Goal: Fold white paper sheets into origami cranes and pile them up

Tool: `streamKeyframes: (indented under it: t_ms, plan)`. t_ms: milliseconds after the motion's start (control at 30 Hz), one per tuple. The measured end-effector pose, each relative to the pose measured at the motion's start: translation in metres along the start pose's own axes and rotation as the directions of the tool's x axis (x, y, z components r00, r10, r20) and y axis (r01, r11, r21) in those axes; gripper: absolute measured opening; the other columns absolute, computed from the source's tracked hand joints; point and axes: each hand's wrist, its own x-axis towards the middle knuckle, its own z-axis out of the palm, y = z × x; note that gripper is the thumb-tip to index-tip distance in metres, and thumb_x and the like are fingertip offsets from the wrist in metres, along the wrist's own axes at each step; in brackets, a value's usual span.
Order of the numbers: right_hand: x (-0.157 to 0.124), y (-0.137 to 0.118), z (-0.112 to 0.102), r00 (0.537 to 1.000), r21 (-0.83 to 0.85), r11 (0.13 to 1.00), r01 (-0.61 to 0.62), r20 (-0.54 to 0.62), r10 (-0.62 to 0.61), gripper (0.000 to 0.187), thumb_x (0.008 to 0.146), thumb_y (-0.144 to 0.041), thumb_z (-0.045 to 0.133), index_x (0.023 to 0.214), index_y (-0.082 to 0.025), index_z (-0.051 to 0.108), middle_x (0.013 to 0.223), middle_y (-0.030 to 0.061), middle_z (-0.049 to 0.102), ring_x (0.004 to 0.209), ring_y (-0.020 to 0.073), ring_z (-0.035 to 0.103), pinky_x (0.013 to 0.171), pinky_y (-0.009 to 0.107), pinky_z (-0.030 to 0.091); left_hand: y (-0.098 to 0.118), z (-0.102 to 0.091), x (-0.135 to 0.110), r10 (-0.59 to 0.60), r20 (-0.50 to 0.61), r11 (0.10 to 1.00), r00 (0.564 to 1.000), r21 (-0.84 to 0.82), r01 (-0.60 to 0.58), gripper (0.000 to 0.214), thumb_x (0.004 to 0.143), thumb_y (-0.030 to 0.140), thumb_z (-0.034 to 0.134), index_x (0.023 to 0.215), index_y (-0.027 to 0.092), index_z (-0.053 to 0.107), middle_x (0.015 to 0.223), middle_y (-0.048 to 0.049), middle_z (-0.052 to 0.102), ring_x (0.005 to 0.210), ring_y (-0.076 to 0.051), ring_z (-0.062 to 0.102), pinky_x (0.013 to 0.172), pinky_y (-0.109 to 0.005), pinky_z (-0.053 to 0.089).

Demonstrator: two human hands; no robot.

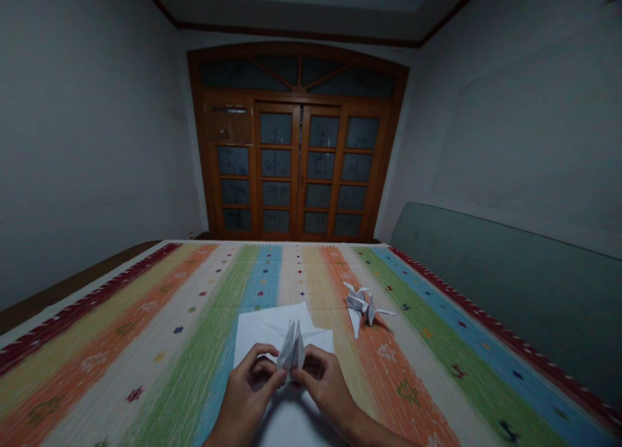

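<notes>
- The folded paper (pixel 286 354) I'm holding is greyish white, narrow and layered.
- Its two slim points stand upright, side by side, slightly apart at the tips.
- I pinch it low from both sides, over white paper (pixel 260 327).

I face wooden doors (pixel 295 168) beyond a striped cloth (pixel 189 343); a grey-green panel (pixel 505 272) stands by the wall (pixel 525 123) to my right.
</notes>
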Motion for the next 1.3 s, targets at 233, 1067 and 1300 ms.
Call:
streamKeyframes:
  t_ms: [233, 1067, 1300]
  plan:
    - [-0.002, 0.007, -0.006, 1.000, -0.219, 0.976, -0.001, -0.023, -0.004, 0.027, 0.079, -0.039, 0.077, 0.066, -0.015, 0.071, 0.060, -0.0010, 0.062, 0.060, 0.0159, 0.055, 0.059, 0.026, 0.043, -0.009, 0.000, 0.000, -0.035, 0.089, 0.999, 0.995, 0.011, 0.034, 0.035, 0.085, 0.042, 0.078, 0.107, 0.021, 0.061, 0.077, -0.0008, 0.073, 0.071, -0.022, 0.072, 0.067, -0.030, 0.056]
    - [-0.005, 0.003, -0.004, 0.991, -0.154, 0.982, 0.111, 0.093, -0.098, 0.027, 0.085, -0.042, 0.075, 0.095, -0.017, 0.076, 0.087, 0.0067, 0.076, 0.082, 0.0246, 0.069, 0.078, 0.034, 0.054, -0.004, -0.005, -0.004, 0.105, 0.109, 0.988, 0.989, 0.103, -0.116, 0.024, 0.089, 0.024, 0.068, 0.110, 0.024, 0.078, 0.105, -0.0093, 0.077, 0.091, -0.026, 0.073, 0.083, -0.036, 0.062]
    - [-0.007, 0.008, -0.004, 0.993, -0.114, 0.989, 0.098, 0.072, -0.090, 0.040, 0.080, -0.027, 0.072, 0.119, -0.020, 0.065, 0.083, 0.0027, 0.070, 0.075, 0.0205, 0.066, 0.069, 0.029, 0.050, 0.007, -0.003, -0.002, 0.080, 0.110, 0.993, 0.991, 0.075, -0.088, 0.016, 0.079, 0.018, 0.065, 0.076, 0.023, 0.079, 0.093, -0.0071, 0.071, 0.087, -0.023, 0.069, 0.073, -0.027, 0.059]
